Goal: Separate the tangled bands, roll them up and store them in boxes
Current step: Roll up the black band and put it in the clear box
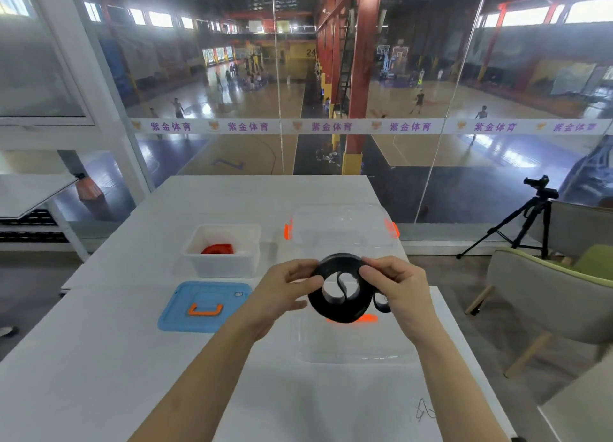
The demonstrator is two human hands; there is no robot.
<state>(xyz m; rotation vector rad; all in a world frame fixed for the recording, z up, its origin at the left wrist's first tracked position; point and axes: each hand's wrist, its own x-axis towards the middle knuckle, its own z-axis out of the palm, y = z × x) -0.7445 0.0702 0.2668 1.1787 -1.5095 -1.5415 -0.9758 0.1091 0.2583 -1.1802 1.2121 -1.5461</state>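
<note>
A black band (338,309), coiled into a loose roll, hangs above the table between both hands. My left hand (285,289) pinches its left side with thumb and fingers. My right hand (394,289) pinches the right side, and a short loop of the band dangles below that hand. A white box (222,265) stands at the back left with a rolled red band (218,249) inside it. A clear box (345,229) with orange clips stands behind the hands.
A blue lid (205,307) with an orange handle lies in front of the white box. A clear lid (355,345) with an orange handle lies under the hands. Chairs (544,295) stand to the right of the table, a tripod (530,222) behind them.
</note>
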